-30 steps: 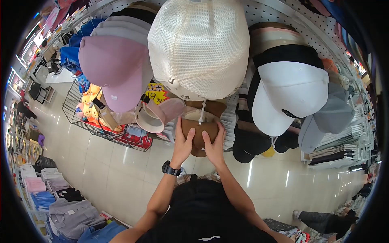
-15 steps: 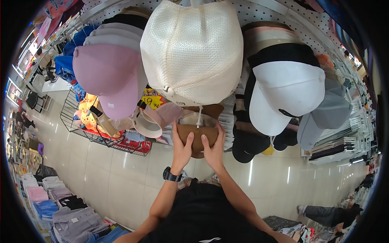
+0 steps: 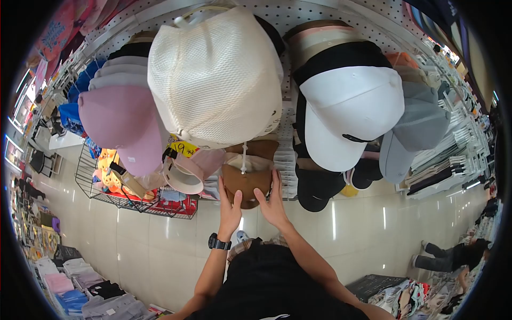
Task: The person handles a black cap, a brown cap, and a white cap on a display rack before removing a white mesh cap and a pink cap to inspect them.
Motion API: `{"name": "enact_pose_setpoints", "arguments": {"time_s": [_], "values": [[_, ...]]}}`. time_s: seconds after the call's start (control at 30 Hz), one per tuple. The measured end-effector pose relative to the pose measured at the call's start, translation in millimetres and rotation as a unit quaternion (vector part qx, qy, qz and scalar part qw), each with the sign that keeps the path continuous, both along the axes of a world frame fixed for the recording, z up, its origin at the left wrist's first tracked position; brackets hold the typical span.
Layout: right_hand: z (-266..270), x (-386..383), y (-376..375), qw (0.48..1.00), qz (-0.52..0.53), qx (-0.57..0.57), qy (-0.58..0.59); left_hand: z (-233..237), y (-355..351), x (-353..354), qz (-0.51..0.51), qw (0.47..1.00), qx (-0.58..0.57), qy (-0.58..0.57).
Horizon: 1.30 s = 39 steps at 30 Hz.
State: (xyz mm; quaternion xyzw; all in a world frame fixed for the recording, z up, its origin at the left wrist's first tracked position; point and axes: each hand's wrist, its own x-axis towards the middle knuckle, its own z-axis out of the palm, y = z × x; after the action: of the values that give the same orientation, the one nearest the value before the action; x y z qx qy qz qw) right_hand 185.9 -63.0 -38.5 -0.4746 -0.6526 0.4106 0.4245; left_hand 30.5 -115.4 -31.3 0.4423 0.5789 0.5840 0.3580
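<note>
A brown cap (image 3: 246, 181) hangs below the big white mesh hat (image 3: 216, 80), at the end of a white hook (image 3: 244, 160). My left hand (image 3: 230, 207) holds its left side, thumb on the front and fingers along the edge. On the opposite side my right hand (image 3: 271, 202) grips it the same way, its thumb near the middle of the front. Behind the brown cap, a beige cap and another brown one partly show. A pale pink visor (image 3: 184, 173) hangs just left of my left hand.
A pink cap (image 3: 122, 122) hangs at the left, a white cap (image 3: 352, 112) and a grey cap (image 3: 418, 122) at the right, black caps (image 3: 317, 184) lower down. A wire basket (image 3: 133, 205) of toys juts out at left. Another person (image 3: 453, 258) is at far right.
The view has shifted, so the hats and hooks appear further left. My thumbs have spread slightly apart on the brown cap, and both hands stay at its sides.
</note>
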Motion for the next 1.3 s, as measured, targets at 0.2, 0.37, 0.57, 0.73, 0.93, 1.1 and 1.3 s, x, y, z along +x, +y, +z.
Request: {"name": "enact_pose_setpoints", "arguments": {"time_s": [0.2, 0.37, 0.57, 0.73, 0.93, 1.1, 1.3], "values": [[-37, 15, -2, 0.992, -0.03, -0.099, 0.073, -42, -9, -2, 0.008, 0.995, -0.096, 0.001], [-84, 68, -14, 0.961, 0.036, -0.27, 0.049, -60, -22, 7, -0.071, 0.971, -0.217, -0.068], [-97, 146, -51, 0.932, -0.05, -0.355, -0.049, -61, -28, 40, -0.212, 0.935, -0.275, -0.072], [-80, 208, -55, 0.952, -0.207, -0.213, -0.076, -47, -7, 81, -0.225, 0.958, -0.179, -0.004], [5, 229, -8, 0.951, -0.299, -0.059, 0.048, -7, 45, 145, -0.134, 0.988, -0.068, -0.021], [4, 231, 31, 0.975, -0.198, 0.028, 0.096, -18, 79, 184, -0.088, 0.993, -0.001, 0.085], [2, 225, 29, 0.994, -0.1, 0.005, 0.042, -4, 77, 225, -0.082, 0.994, -0.002, 0.066]]}}
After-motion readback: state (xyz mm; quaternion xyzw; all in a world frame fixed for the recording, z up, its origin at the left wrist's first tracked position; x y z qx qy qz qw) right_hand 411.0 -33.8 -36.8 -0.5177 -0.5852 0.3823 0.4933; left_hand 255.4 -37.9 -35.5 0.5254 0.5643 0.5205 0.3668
